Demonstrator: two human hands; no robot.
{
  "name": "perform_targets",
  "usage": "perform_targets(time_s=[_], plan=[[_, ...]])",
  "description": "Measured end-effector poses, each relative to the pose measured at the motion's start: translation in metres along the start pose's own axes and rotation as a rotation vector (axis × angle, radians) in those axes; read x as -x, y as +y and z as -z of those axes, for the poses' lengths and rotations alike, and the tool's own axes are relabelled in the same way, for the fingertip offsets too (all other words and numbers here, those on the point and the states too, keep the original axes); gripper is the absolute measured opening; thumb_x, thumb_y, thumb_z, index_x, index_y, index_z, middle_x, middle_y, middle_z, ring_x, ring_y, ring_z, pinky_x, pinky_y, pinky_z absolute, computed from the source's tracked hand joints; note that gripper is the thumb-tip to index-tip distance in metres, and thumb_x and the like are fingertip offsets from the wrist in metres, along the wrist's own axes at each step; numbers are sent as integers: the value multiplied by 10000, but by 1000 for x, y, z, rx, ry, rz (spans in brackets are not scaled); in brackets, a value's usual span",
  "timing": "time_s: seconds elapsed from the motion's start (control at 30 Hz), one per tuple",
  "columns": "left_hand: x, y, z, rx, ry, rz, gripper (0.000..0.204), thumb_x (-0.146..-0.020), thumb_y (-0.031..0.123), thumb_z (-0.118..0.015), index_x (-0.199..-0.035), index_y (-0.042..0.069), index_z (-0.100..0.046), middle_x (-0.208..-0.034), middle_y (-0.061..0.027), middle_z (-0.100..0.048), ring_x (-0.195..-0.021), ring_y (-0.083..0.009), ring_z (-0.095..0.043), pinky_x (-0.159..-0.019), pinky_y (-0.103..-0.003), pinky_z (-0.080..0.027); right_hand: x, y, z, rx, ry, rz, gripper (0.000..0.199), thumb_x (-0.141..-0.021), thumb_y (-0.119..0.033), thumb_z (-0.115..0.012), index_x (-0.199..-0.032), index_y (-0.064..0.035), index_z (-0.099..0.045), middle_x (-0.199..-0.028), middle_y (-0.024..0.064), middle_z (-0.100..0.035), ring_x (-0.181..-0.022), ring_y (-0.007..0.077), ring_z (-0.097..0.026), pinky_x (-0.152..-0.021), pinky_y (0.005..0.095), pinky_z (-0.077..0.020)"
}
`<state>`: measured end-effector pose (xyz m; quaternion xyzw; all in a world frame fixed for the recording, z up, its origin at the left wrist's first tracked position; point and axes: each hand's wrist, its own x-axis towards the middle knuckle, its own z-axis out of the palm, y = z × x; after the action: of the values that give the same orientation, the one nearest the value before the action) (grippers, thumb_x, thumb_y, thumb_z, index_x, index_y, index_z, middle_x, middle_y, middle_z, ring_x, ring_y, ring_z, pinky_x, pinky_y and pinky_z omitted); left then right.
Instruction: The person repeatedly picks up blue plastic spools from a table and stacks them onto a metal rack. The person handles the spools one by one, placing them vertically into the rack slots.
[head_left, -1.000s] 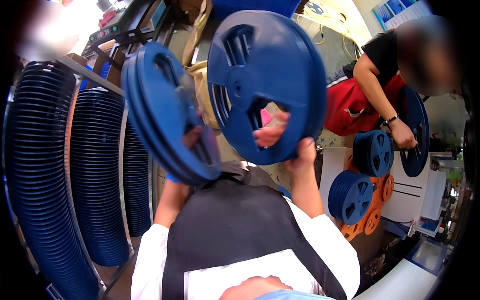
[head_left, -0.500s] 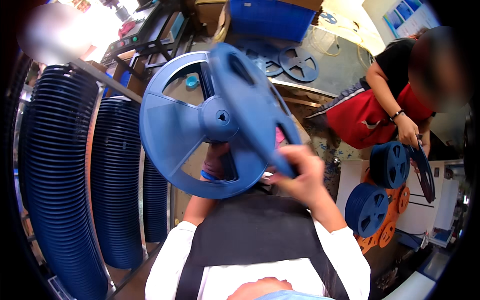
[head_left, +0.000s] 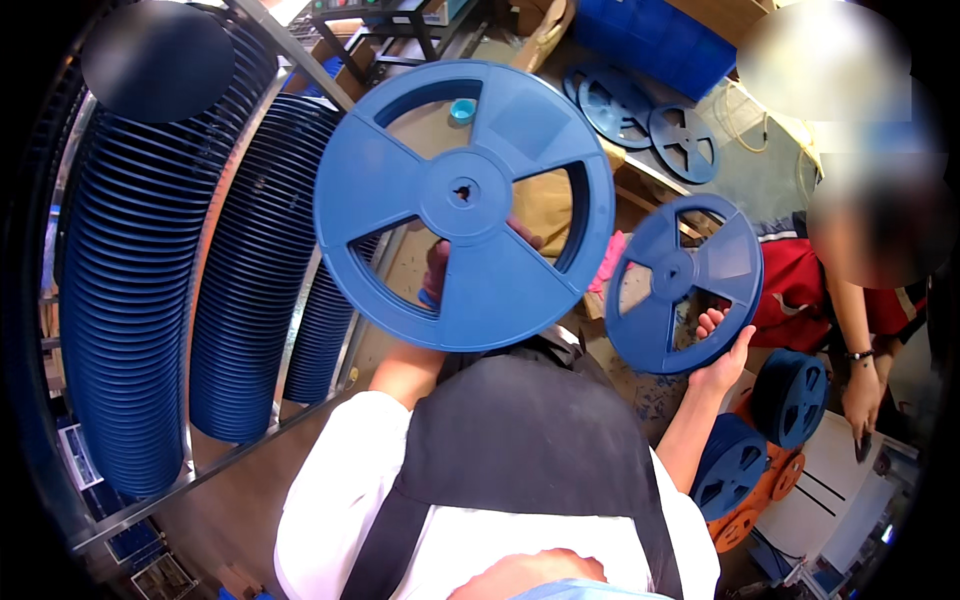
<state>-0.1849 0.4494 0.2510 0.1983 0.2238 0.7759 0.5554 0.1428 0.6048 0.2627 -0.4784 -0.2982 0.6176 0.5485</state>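
Two blue reels [head_left: 463,205] held up; reel-filled racks [head_left: 130,300] left.

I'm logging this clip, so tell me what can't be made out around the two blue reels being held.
- Left hand, head view: mostly hidden behind the large blue reel; its grip cannot be seen.
- Right hand, head view: palm covered by the smaller blue reel; only fingertips show.
- Racked blue reels, head view: bent and cut off by the dark fisheye rim; count unclear.
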Motion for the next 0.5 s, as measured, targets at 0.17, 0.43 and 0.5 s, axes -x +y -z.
perform_targets(time_s=[0.17, 0.43, 0.5], plan=[[7, 16, 21, 293, -37, 71, 704, -758, 499, -653, -1236, 14, -473, -1238, -143, -530, -1155, -267, -484, -1009, -404, -391, -16, 9, 41, -347, -74, -94, 542, -949, -516, -436, -1124, -13, -532, -883, 68, -571, -689, 133, -517, -588, 249, -437], [26, 48, 36, 502, -343, 73, 638, -736, 274, -807, -1219, 54, -454, -1312, -136, -490, -1345, -302, -323, -1132, -479, -259, -16, 17, 7, -729, -97, -154, 385, -965, -411, -476, -1069, -49, -556, -819, 45, -594, -647, 111, -549, -541, 220, -457], [35, 50, 33, 517, -297, 54, 647, -742, 271, -802, -1229, 54, -436, -1325, -152, -479, -1357, -314, -307, -1148, -484, -228, -19, 15, -5, -693, -118, -157, 407, -962, -434, -472, -1073, -51, -553, -819, 44, -595, -650, 107, -550, -549, 221, -464]])
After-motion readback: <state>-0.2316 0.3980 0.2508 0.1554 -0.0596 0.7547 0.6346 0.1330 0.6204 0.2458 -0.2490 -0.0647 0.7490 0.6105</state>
